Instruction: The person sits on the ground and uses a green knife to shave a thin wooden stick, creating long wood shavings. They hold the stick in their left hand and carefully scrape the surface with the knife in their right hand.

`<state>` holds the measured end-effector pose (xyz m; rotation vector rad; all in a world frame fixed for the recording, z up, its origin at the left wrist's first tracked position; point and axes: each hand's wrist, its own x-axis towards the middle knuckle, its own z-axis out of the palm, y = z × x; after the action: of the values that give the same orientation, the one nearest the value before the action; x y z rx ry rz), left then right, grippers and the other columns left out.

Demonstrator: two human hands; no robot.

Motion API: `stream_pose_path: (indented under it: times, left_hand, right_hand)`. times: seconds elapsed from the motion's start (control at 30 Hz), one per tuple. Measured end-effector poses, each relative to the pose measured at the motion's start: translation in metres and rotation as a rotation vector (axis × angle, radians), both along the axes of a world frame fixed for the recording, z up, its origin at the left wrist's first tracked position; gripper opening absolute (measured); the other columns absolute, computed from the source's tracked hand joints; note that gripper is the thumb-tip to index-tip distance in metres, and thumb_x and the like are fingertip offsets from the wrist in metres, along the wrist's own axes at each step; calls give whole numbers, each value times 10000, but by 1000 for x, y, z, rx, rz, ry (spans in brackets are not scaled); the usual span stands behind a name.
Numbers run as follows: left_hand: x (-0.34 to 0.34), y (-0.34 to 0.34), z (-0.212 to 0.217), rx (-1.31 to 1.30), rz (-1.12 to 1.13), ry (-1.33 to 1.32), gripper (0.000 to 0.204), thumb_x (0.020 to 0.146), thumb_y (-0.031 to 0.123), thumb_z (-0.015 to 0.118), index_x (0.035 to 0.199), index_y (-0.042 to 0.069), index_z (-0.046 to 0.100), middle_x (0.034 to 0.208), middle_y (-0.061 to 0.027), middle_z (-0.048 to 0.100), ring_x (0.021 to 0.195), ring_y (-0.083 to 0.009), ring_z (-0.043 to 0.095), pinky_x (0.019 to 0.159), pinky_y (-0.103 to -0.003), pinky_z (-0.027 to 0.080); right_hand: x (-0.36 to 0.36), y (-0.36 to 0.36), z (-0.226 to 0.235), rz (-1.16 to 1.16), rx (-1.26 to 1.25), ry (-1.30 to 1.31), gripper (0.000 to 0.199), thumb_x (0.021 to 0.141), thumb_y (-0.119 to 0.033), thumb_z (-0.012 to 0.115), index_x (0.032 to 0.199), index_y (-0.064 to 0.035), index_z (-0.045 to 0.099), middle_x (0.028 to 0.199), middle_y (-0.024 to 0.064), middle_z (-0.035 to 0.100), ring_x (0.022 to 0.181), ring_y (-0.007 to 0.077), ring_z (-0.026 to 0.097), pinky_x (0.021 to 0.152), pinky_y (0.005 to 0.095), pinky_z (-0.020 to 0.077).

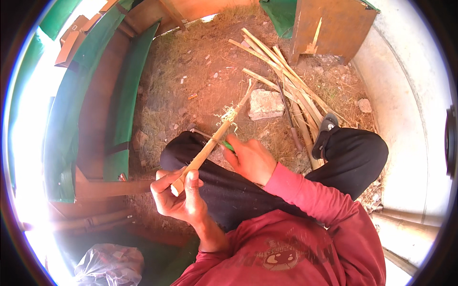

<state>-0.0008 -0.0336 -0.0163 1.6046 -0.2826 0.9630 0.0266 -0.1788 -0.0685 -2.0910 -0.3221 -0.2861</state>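
Note:
My left hand [183, 200] grips the near end of a long pale wooden stick [207, 148], thumb on one side and fingers around the other. The stick slants up and away to the right, over my folded legs. Curled shavings [228, 115] cling to it towards its far end. My right hand [253, 161] is closed on the green handle of a knife [228, 146]. Its thin blade lies across the stick at about mid-length, pointing left. Part of the handle is hidden in my fingers.
Several long split sticks [291, 76] lie piled ahead right. Beside them are a pale stone block [265, 104] and a long dark tool with a brown handle [296, 139]. Green-covered benches [129, 95] stand left, a plastic bag [114, 264] lower left, a white wall [405, 95] right.

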Motion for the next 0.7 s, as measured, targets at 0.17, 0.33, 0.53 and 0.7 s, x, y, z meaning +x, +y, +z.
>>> stream_pose_path:
  times: [0.17, 0.33, 0.53, 0.7]
  left_hand:
    - [1, 6, 7, 23, 36, 37, 243, 803, -4, 739, 848, 26, 503, 684, -70, 541, 517, -100, 487, 485, -202, 369]
    - [5, 11, 6, 11, 57, -21, 268, 806, -37, 731, 820, 11, 468, 699, -89, 552, 510, -96, 512, 453, -200, 392]
    - [13, 28, 15, -9, 94, 82, 205, 850, -3, 702, 824, 45, 505, 702, -36, 549, 547, -71, 495, 526, -201, 394]
    - [18, 29, 19, 50, 31, 80, 203, 848, -8, 706, 859, 19, 505, 726, -78, 579, 540, -84, 519, 491, -180, 385]
  right_hand:
    - [43, -10, -54, -185, -304, 47, 237, 951, -279, 518, 994, -50, 560, 600, 223, 616, 549, 413, 635, 513, 512, 525]
    - [63, -5, -69, -245, -414, -109, 249, 940, -297, 536, 961, -49, 539, 599, 207, 618, 564, 413, 641, 505, 517, 521]
    - [82, 4, -75, -197, -323, -67, 265, 928, -324, 553, 959, -62, 540, 668, 250, 621, 580, 432, 627, 528, 550, 492]
    - [99, -33, -80, 295, 409, 535, 320, 985, -404, 471, 920, -95, 525, 547, 62, 509, 402, 208, 495, 368, 368, 370]
